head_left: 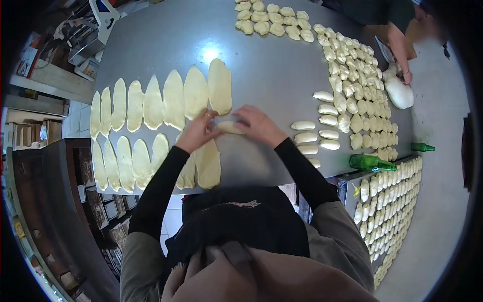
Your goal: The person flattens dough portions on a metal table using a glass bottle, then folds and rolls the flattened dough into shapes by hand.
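A small rolled piece of dough (230, 127) lies on the metal table just in front of me. My left hand (199, 132) pinches its left end with thumb and fingers. On its other end, my right hand (257, 126) has its fingers curled over the dough. Flattened dough strips (173, 100) are laid out in two rows to the left. One long strip (220, 83) in the far row lies just beyond my hands, and another strip (208, 166) lies nearer my body, partly behind my left wrist. Finished-looking dough rolls (305, 137) sit to the right of my right hand.
Many dough lumps (365, 90) cover the table's right side, with more at the far edge. A green bottle (372, 163) lies near a tray of shaped rolls (390, 206). Another person's hand (405, 75) touches a large dough mass (400, 92). Shelving (48, 191) stands left.
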`<state>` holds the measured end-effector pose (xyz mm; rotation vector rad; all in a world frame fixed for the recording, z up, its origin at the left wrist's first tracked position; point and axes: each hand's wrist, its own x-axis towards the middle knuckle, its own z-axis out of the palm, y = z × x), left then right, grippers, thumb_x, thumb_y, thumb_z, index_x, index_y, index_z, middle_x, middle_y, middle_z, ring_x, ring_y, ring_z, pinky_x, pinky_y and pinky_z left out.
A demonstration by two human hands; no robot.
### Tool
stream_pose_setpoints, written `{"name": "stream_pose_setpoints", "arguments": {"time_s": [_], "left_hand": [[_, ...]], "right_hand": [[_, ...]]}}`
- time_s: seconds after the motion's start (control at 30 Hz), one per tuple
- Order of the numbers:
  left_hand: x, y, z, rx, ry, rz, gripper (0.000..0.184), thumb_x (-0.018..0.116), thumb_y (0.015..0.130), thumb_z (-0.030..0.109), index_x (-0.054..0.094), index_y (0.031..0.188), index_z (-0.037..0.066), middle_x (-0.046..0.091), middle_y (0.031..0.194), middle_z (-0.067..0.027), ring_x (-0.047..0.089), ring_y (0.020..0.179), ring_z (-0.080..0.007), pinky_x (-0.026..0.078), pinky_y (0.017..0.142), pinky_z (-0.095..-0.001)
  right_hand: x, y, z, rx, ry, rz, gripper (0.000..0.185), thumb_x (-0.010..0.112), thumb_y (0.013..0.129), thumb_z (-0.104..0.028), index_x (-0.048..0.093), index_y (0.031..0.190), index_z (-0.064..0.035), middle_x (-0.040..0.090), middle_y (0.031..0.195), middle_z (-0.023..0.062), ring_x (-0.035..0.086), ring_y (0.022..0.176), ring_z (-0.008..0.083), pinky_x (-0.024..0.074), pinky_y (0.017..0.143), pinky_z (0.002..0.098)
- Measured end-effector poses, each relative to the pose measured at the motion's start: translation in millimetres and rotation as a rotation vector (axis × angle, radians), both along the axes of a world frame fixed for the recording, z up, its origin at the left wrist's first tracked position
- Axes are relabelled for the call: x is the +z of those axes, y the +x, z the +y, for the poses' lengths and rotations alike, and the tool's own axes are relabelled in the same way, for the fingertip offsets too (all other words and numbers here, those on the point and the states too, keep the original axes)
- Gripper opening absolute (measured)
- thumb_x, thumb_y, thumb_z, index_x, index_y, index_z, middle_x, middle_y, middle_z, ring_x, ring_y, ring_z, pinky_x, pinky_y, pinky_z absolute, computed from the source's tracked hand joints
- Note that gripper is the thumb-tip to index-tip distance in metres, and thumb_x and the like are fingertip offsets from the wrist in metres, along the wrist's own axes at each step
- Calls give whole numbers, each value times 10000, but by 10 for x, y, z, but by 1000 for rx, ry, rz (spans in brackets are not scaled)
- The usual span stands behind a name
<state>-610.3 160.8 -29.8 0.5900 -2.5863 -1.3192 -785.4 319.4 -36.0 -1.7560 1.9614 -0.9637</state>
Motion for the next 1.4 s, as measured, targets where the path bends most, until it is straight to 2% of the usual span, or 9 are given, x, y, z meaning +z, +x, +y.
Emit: {"name": "stream_pose_setpoints", "arguments": {"time_s": [0.13,0.3,0.5,0.73,0.9,0.97,1.13,1.3,1.4], "left_hand": [[-321,-22,176,-105,-140,180,403,679,789,73,520,1156,25,557,1073,-95,561,734,-191,474,667,-297],[356,-107,332,121,156,226,511,668,799,40,467,1269,55,561,1081,-58,542,755,-113,449,626,-218],[373,61,247,235,286,174,468,648,821,44,475,1255,62,566,1052,-42,535,717,-99,433,605,-194],[158,132,-116,179,335,-40,200,595,861,62,595,1058,23,601,893,-58,531,623,-100,441,592,-195],[221,-249,-350,-129,621,-355,156,551,885,108,631,877,-26,614,712,-61,547,599,-124,464,578,-243],[116,-383,-464,-244,407,-269,155,552,879,98,636,854,-30,626,713,-71,561,610,-140,473,587,-259],[160,-590,-720,218,187,-35,149,575,861,84,633,954,-17,641,840,-94,567,625,-168,475,591,-265],[-250,-552,-574,-252,-75,43,215,617,829,75,603,1033,7,611,976,-97,567,637,-189,475,612,-278],[-5,-672,-742,-21,28,51,250,640,802,62,580,1041,19,589,997,-91,566,665,-196,474,635,-287]], "right_hand": [[-209,234,-91,12,-5,91,282,662,776,-187,601,1015,-50,591,934,77,560,806,227,463,725,294],[469,-498,335,11,180,-509,270,664,749,-114,595,1004,-58,616,888,47,544,743,164,448,725,269],[487,-1314,1047,-182,257,-109,266,650,760,-78,604,1022,-73,607,986,33,563,843,181,442,778,282],[477,-1097,767,-254,-100,2,272,627,785,-70,633,1057,-74,618,1019,39,588,864,194,452,772,268],[308,-76,-106,184,229,-230,244,619,790,-141,633,1022,-64,643,873,47,558,689,176,453,658,292],[76,15,-479,458,392,-285,243,627,783,-144,629,1012,-64,644,868,51,556,684,179,451,653,300],[54,-458,-899,-273,-136,93,222,643,778,-138,628,980,-49,591,874,82,525,680,210,443,647,319],[112,-498,-984,227,408,-114,202,630,787,-121,611,976,-51,554,903,81,526,694,220,445,652,314],[77,-653,-1066,56,201,-106,190,631,781,-106,594,960,-55,552,902,76,527,697,221,444,653,312]]}}
